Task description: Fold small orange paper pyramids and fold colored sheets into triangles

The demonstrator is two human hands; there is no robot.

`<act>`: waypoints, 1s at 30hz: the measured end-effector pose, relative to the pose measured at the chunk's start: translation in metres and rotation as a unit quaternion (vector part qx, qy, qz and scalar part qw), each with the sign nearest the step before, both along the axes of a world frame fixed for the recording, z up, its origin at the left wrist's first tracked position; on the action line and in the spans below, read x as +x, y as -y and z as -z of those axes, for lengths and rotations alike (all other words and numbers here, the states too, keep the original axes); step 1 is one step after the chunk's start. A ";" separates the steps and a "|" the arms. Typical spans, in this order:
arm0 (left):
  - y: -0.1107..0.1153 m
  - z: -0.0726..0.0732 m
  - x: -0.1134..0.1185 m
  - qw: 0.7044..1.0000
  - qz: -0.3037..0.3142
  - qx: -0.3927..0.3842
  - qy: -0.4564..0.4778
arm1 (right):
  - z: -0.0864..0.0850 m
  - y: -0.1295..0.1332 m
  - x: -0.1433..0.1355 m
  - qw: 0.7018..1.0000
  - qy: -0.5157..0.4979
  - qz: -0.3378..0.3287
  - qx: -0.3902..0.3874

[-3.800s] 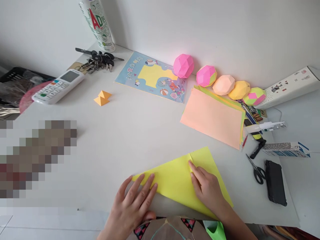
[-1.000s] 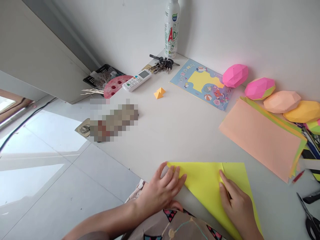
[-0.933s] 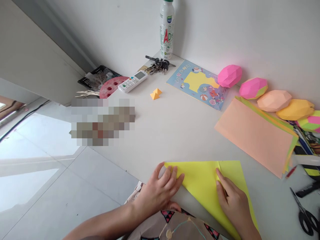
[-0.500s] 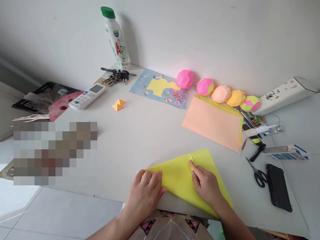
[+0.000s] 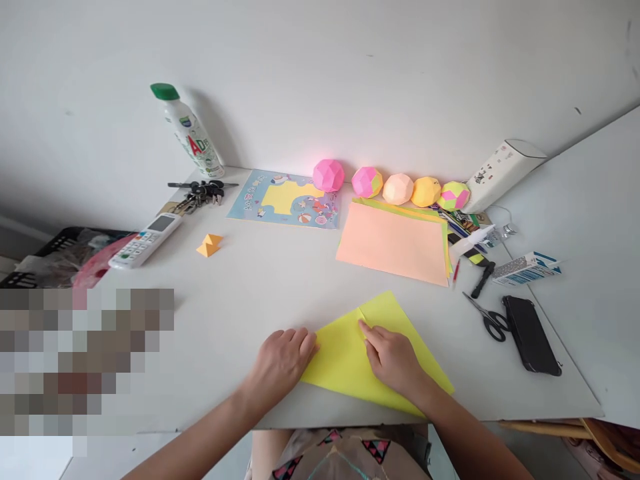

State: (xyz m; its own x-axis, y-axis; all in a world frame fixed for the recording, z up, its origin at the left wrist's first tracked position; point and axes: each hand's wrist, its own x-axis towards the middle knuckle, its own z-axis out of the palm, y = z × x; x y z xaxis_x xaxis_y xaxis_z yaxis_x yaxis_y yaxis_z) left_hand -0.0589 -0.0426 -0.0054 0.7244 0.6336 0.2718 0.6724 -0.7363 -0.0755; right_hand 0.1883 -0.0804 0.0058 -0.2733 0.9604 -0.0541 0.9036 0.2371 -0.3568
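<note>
A yellow sheet of paper (image 5: 340,360), folded over, lies at the table's front edge. My left hand (image 5: 286,359) rests on its left end, fingers together and bent, covering that corner. On the right part of the sheet, my right hand (image 5: 393,353) has its index fingertip on the paper near a short crease at the upper edge; its other fingers are curled under. Behind the sheet is a stack of coloured paper with a peach sheet (image 5: 395,241) on top. A small orange folded piece (image 5: 210,245) sits to the left.
Several faceted paper balls, one pink (image 5: 329,175), line the wall beside a blue printed sheet (image 5: 250,200). A bottle (image 5: 193,137), keys (image 5: 203,193) and a remote (image 5: 145,241) are at the left. Scissors (image 5: 487,317), a black case (image 5: 531,335) and a small box (image 5: 527,268) lie right.
The camera view has shifted, so the table's contents appear further left. My left hand's fingers look closer together; my right index finger still touches the same spot on the yellow paper.
</note>
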 end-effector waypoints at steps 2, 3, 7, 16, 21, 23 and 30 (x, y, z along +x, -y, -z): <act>-0.002 0.000 -0.001 1.000 0.017 0.001 -0.016 | 0.000 0.000 -0.001 1.000 0.005 0.003 -0.011; -0.003 0.000 -0.002 0.999 0.026 0.002 -0.019 | 0.000 0.000 -0.001 1.000 0.006 0.006 -0.015; -0.012 -0.002 -0.001 0.992 0.122 -0.011 -0.021 | -0.002 0.000 -0.003 0.999 0.007 0.016 -0.030; -0.022 0.011 0.019 0.964 0.204 -0.139 0.100 | -0.007 -0.001 -0.005 0.999 0.024 0.018 -0.041; -0.020 0.010 0.022 0.959 0.211 -0.154 0.109 | -0.008 0.000 -0.005 0.999 0.024 0.024 -0.042; -0.021 0.007 0.022 0.961 0.217 -0.148 0.087 | -0.008 0.000 -0.006 0.999 0.023 0.028 -0.039; -0.023 0.012 0.022 0.967 0.221 -0.124 0.023 | -0.008 0.001 -0.005 0.999 0.015 0.033 -0.031</act>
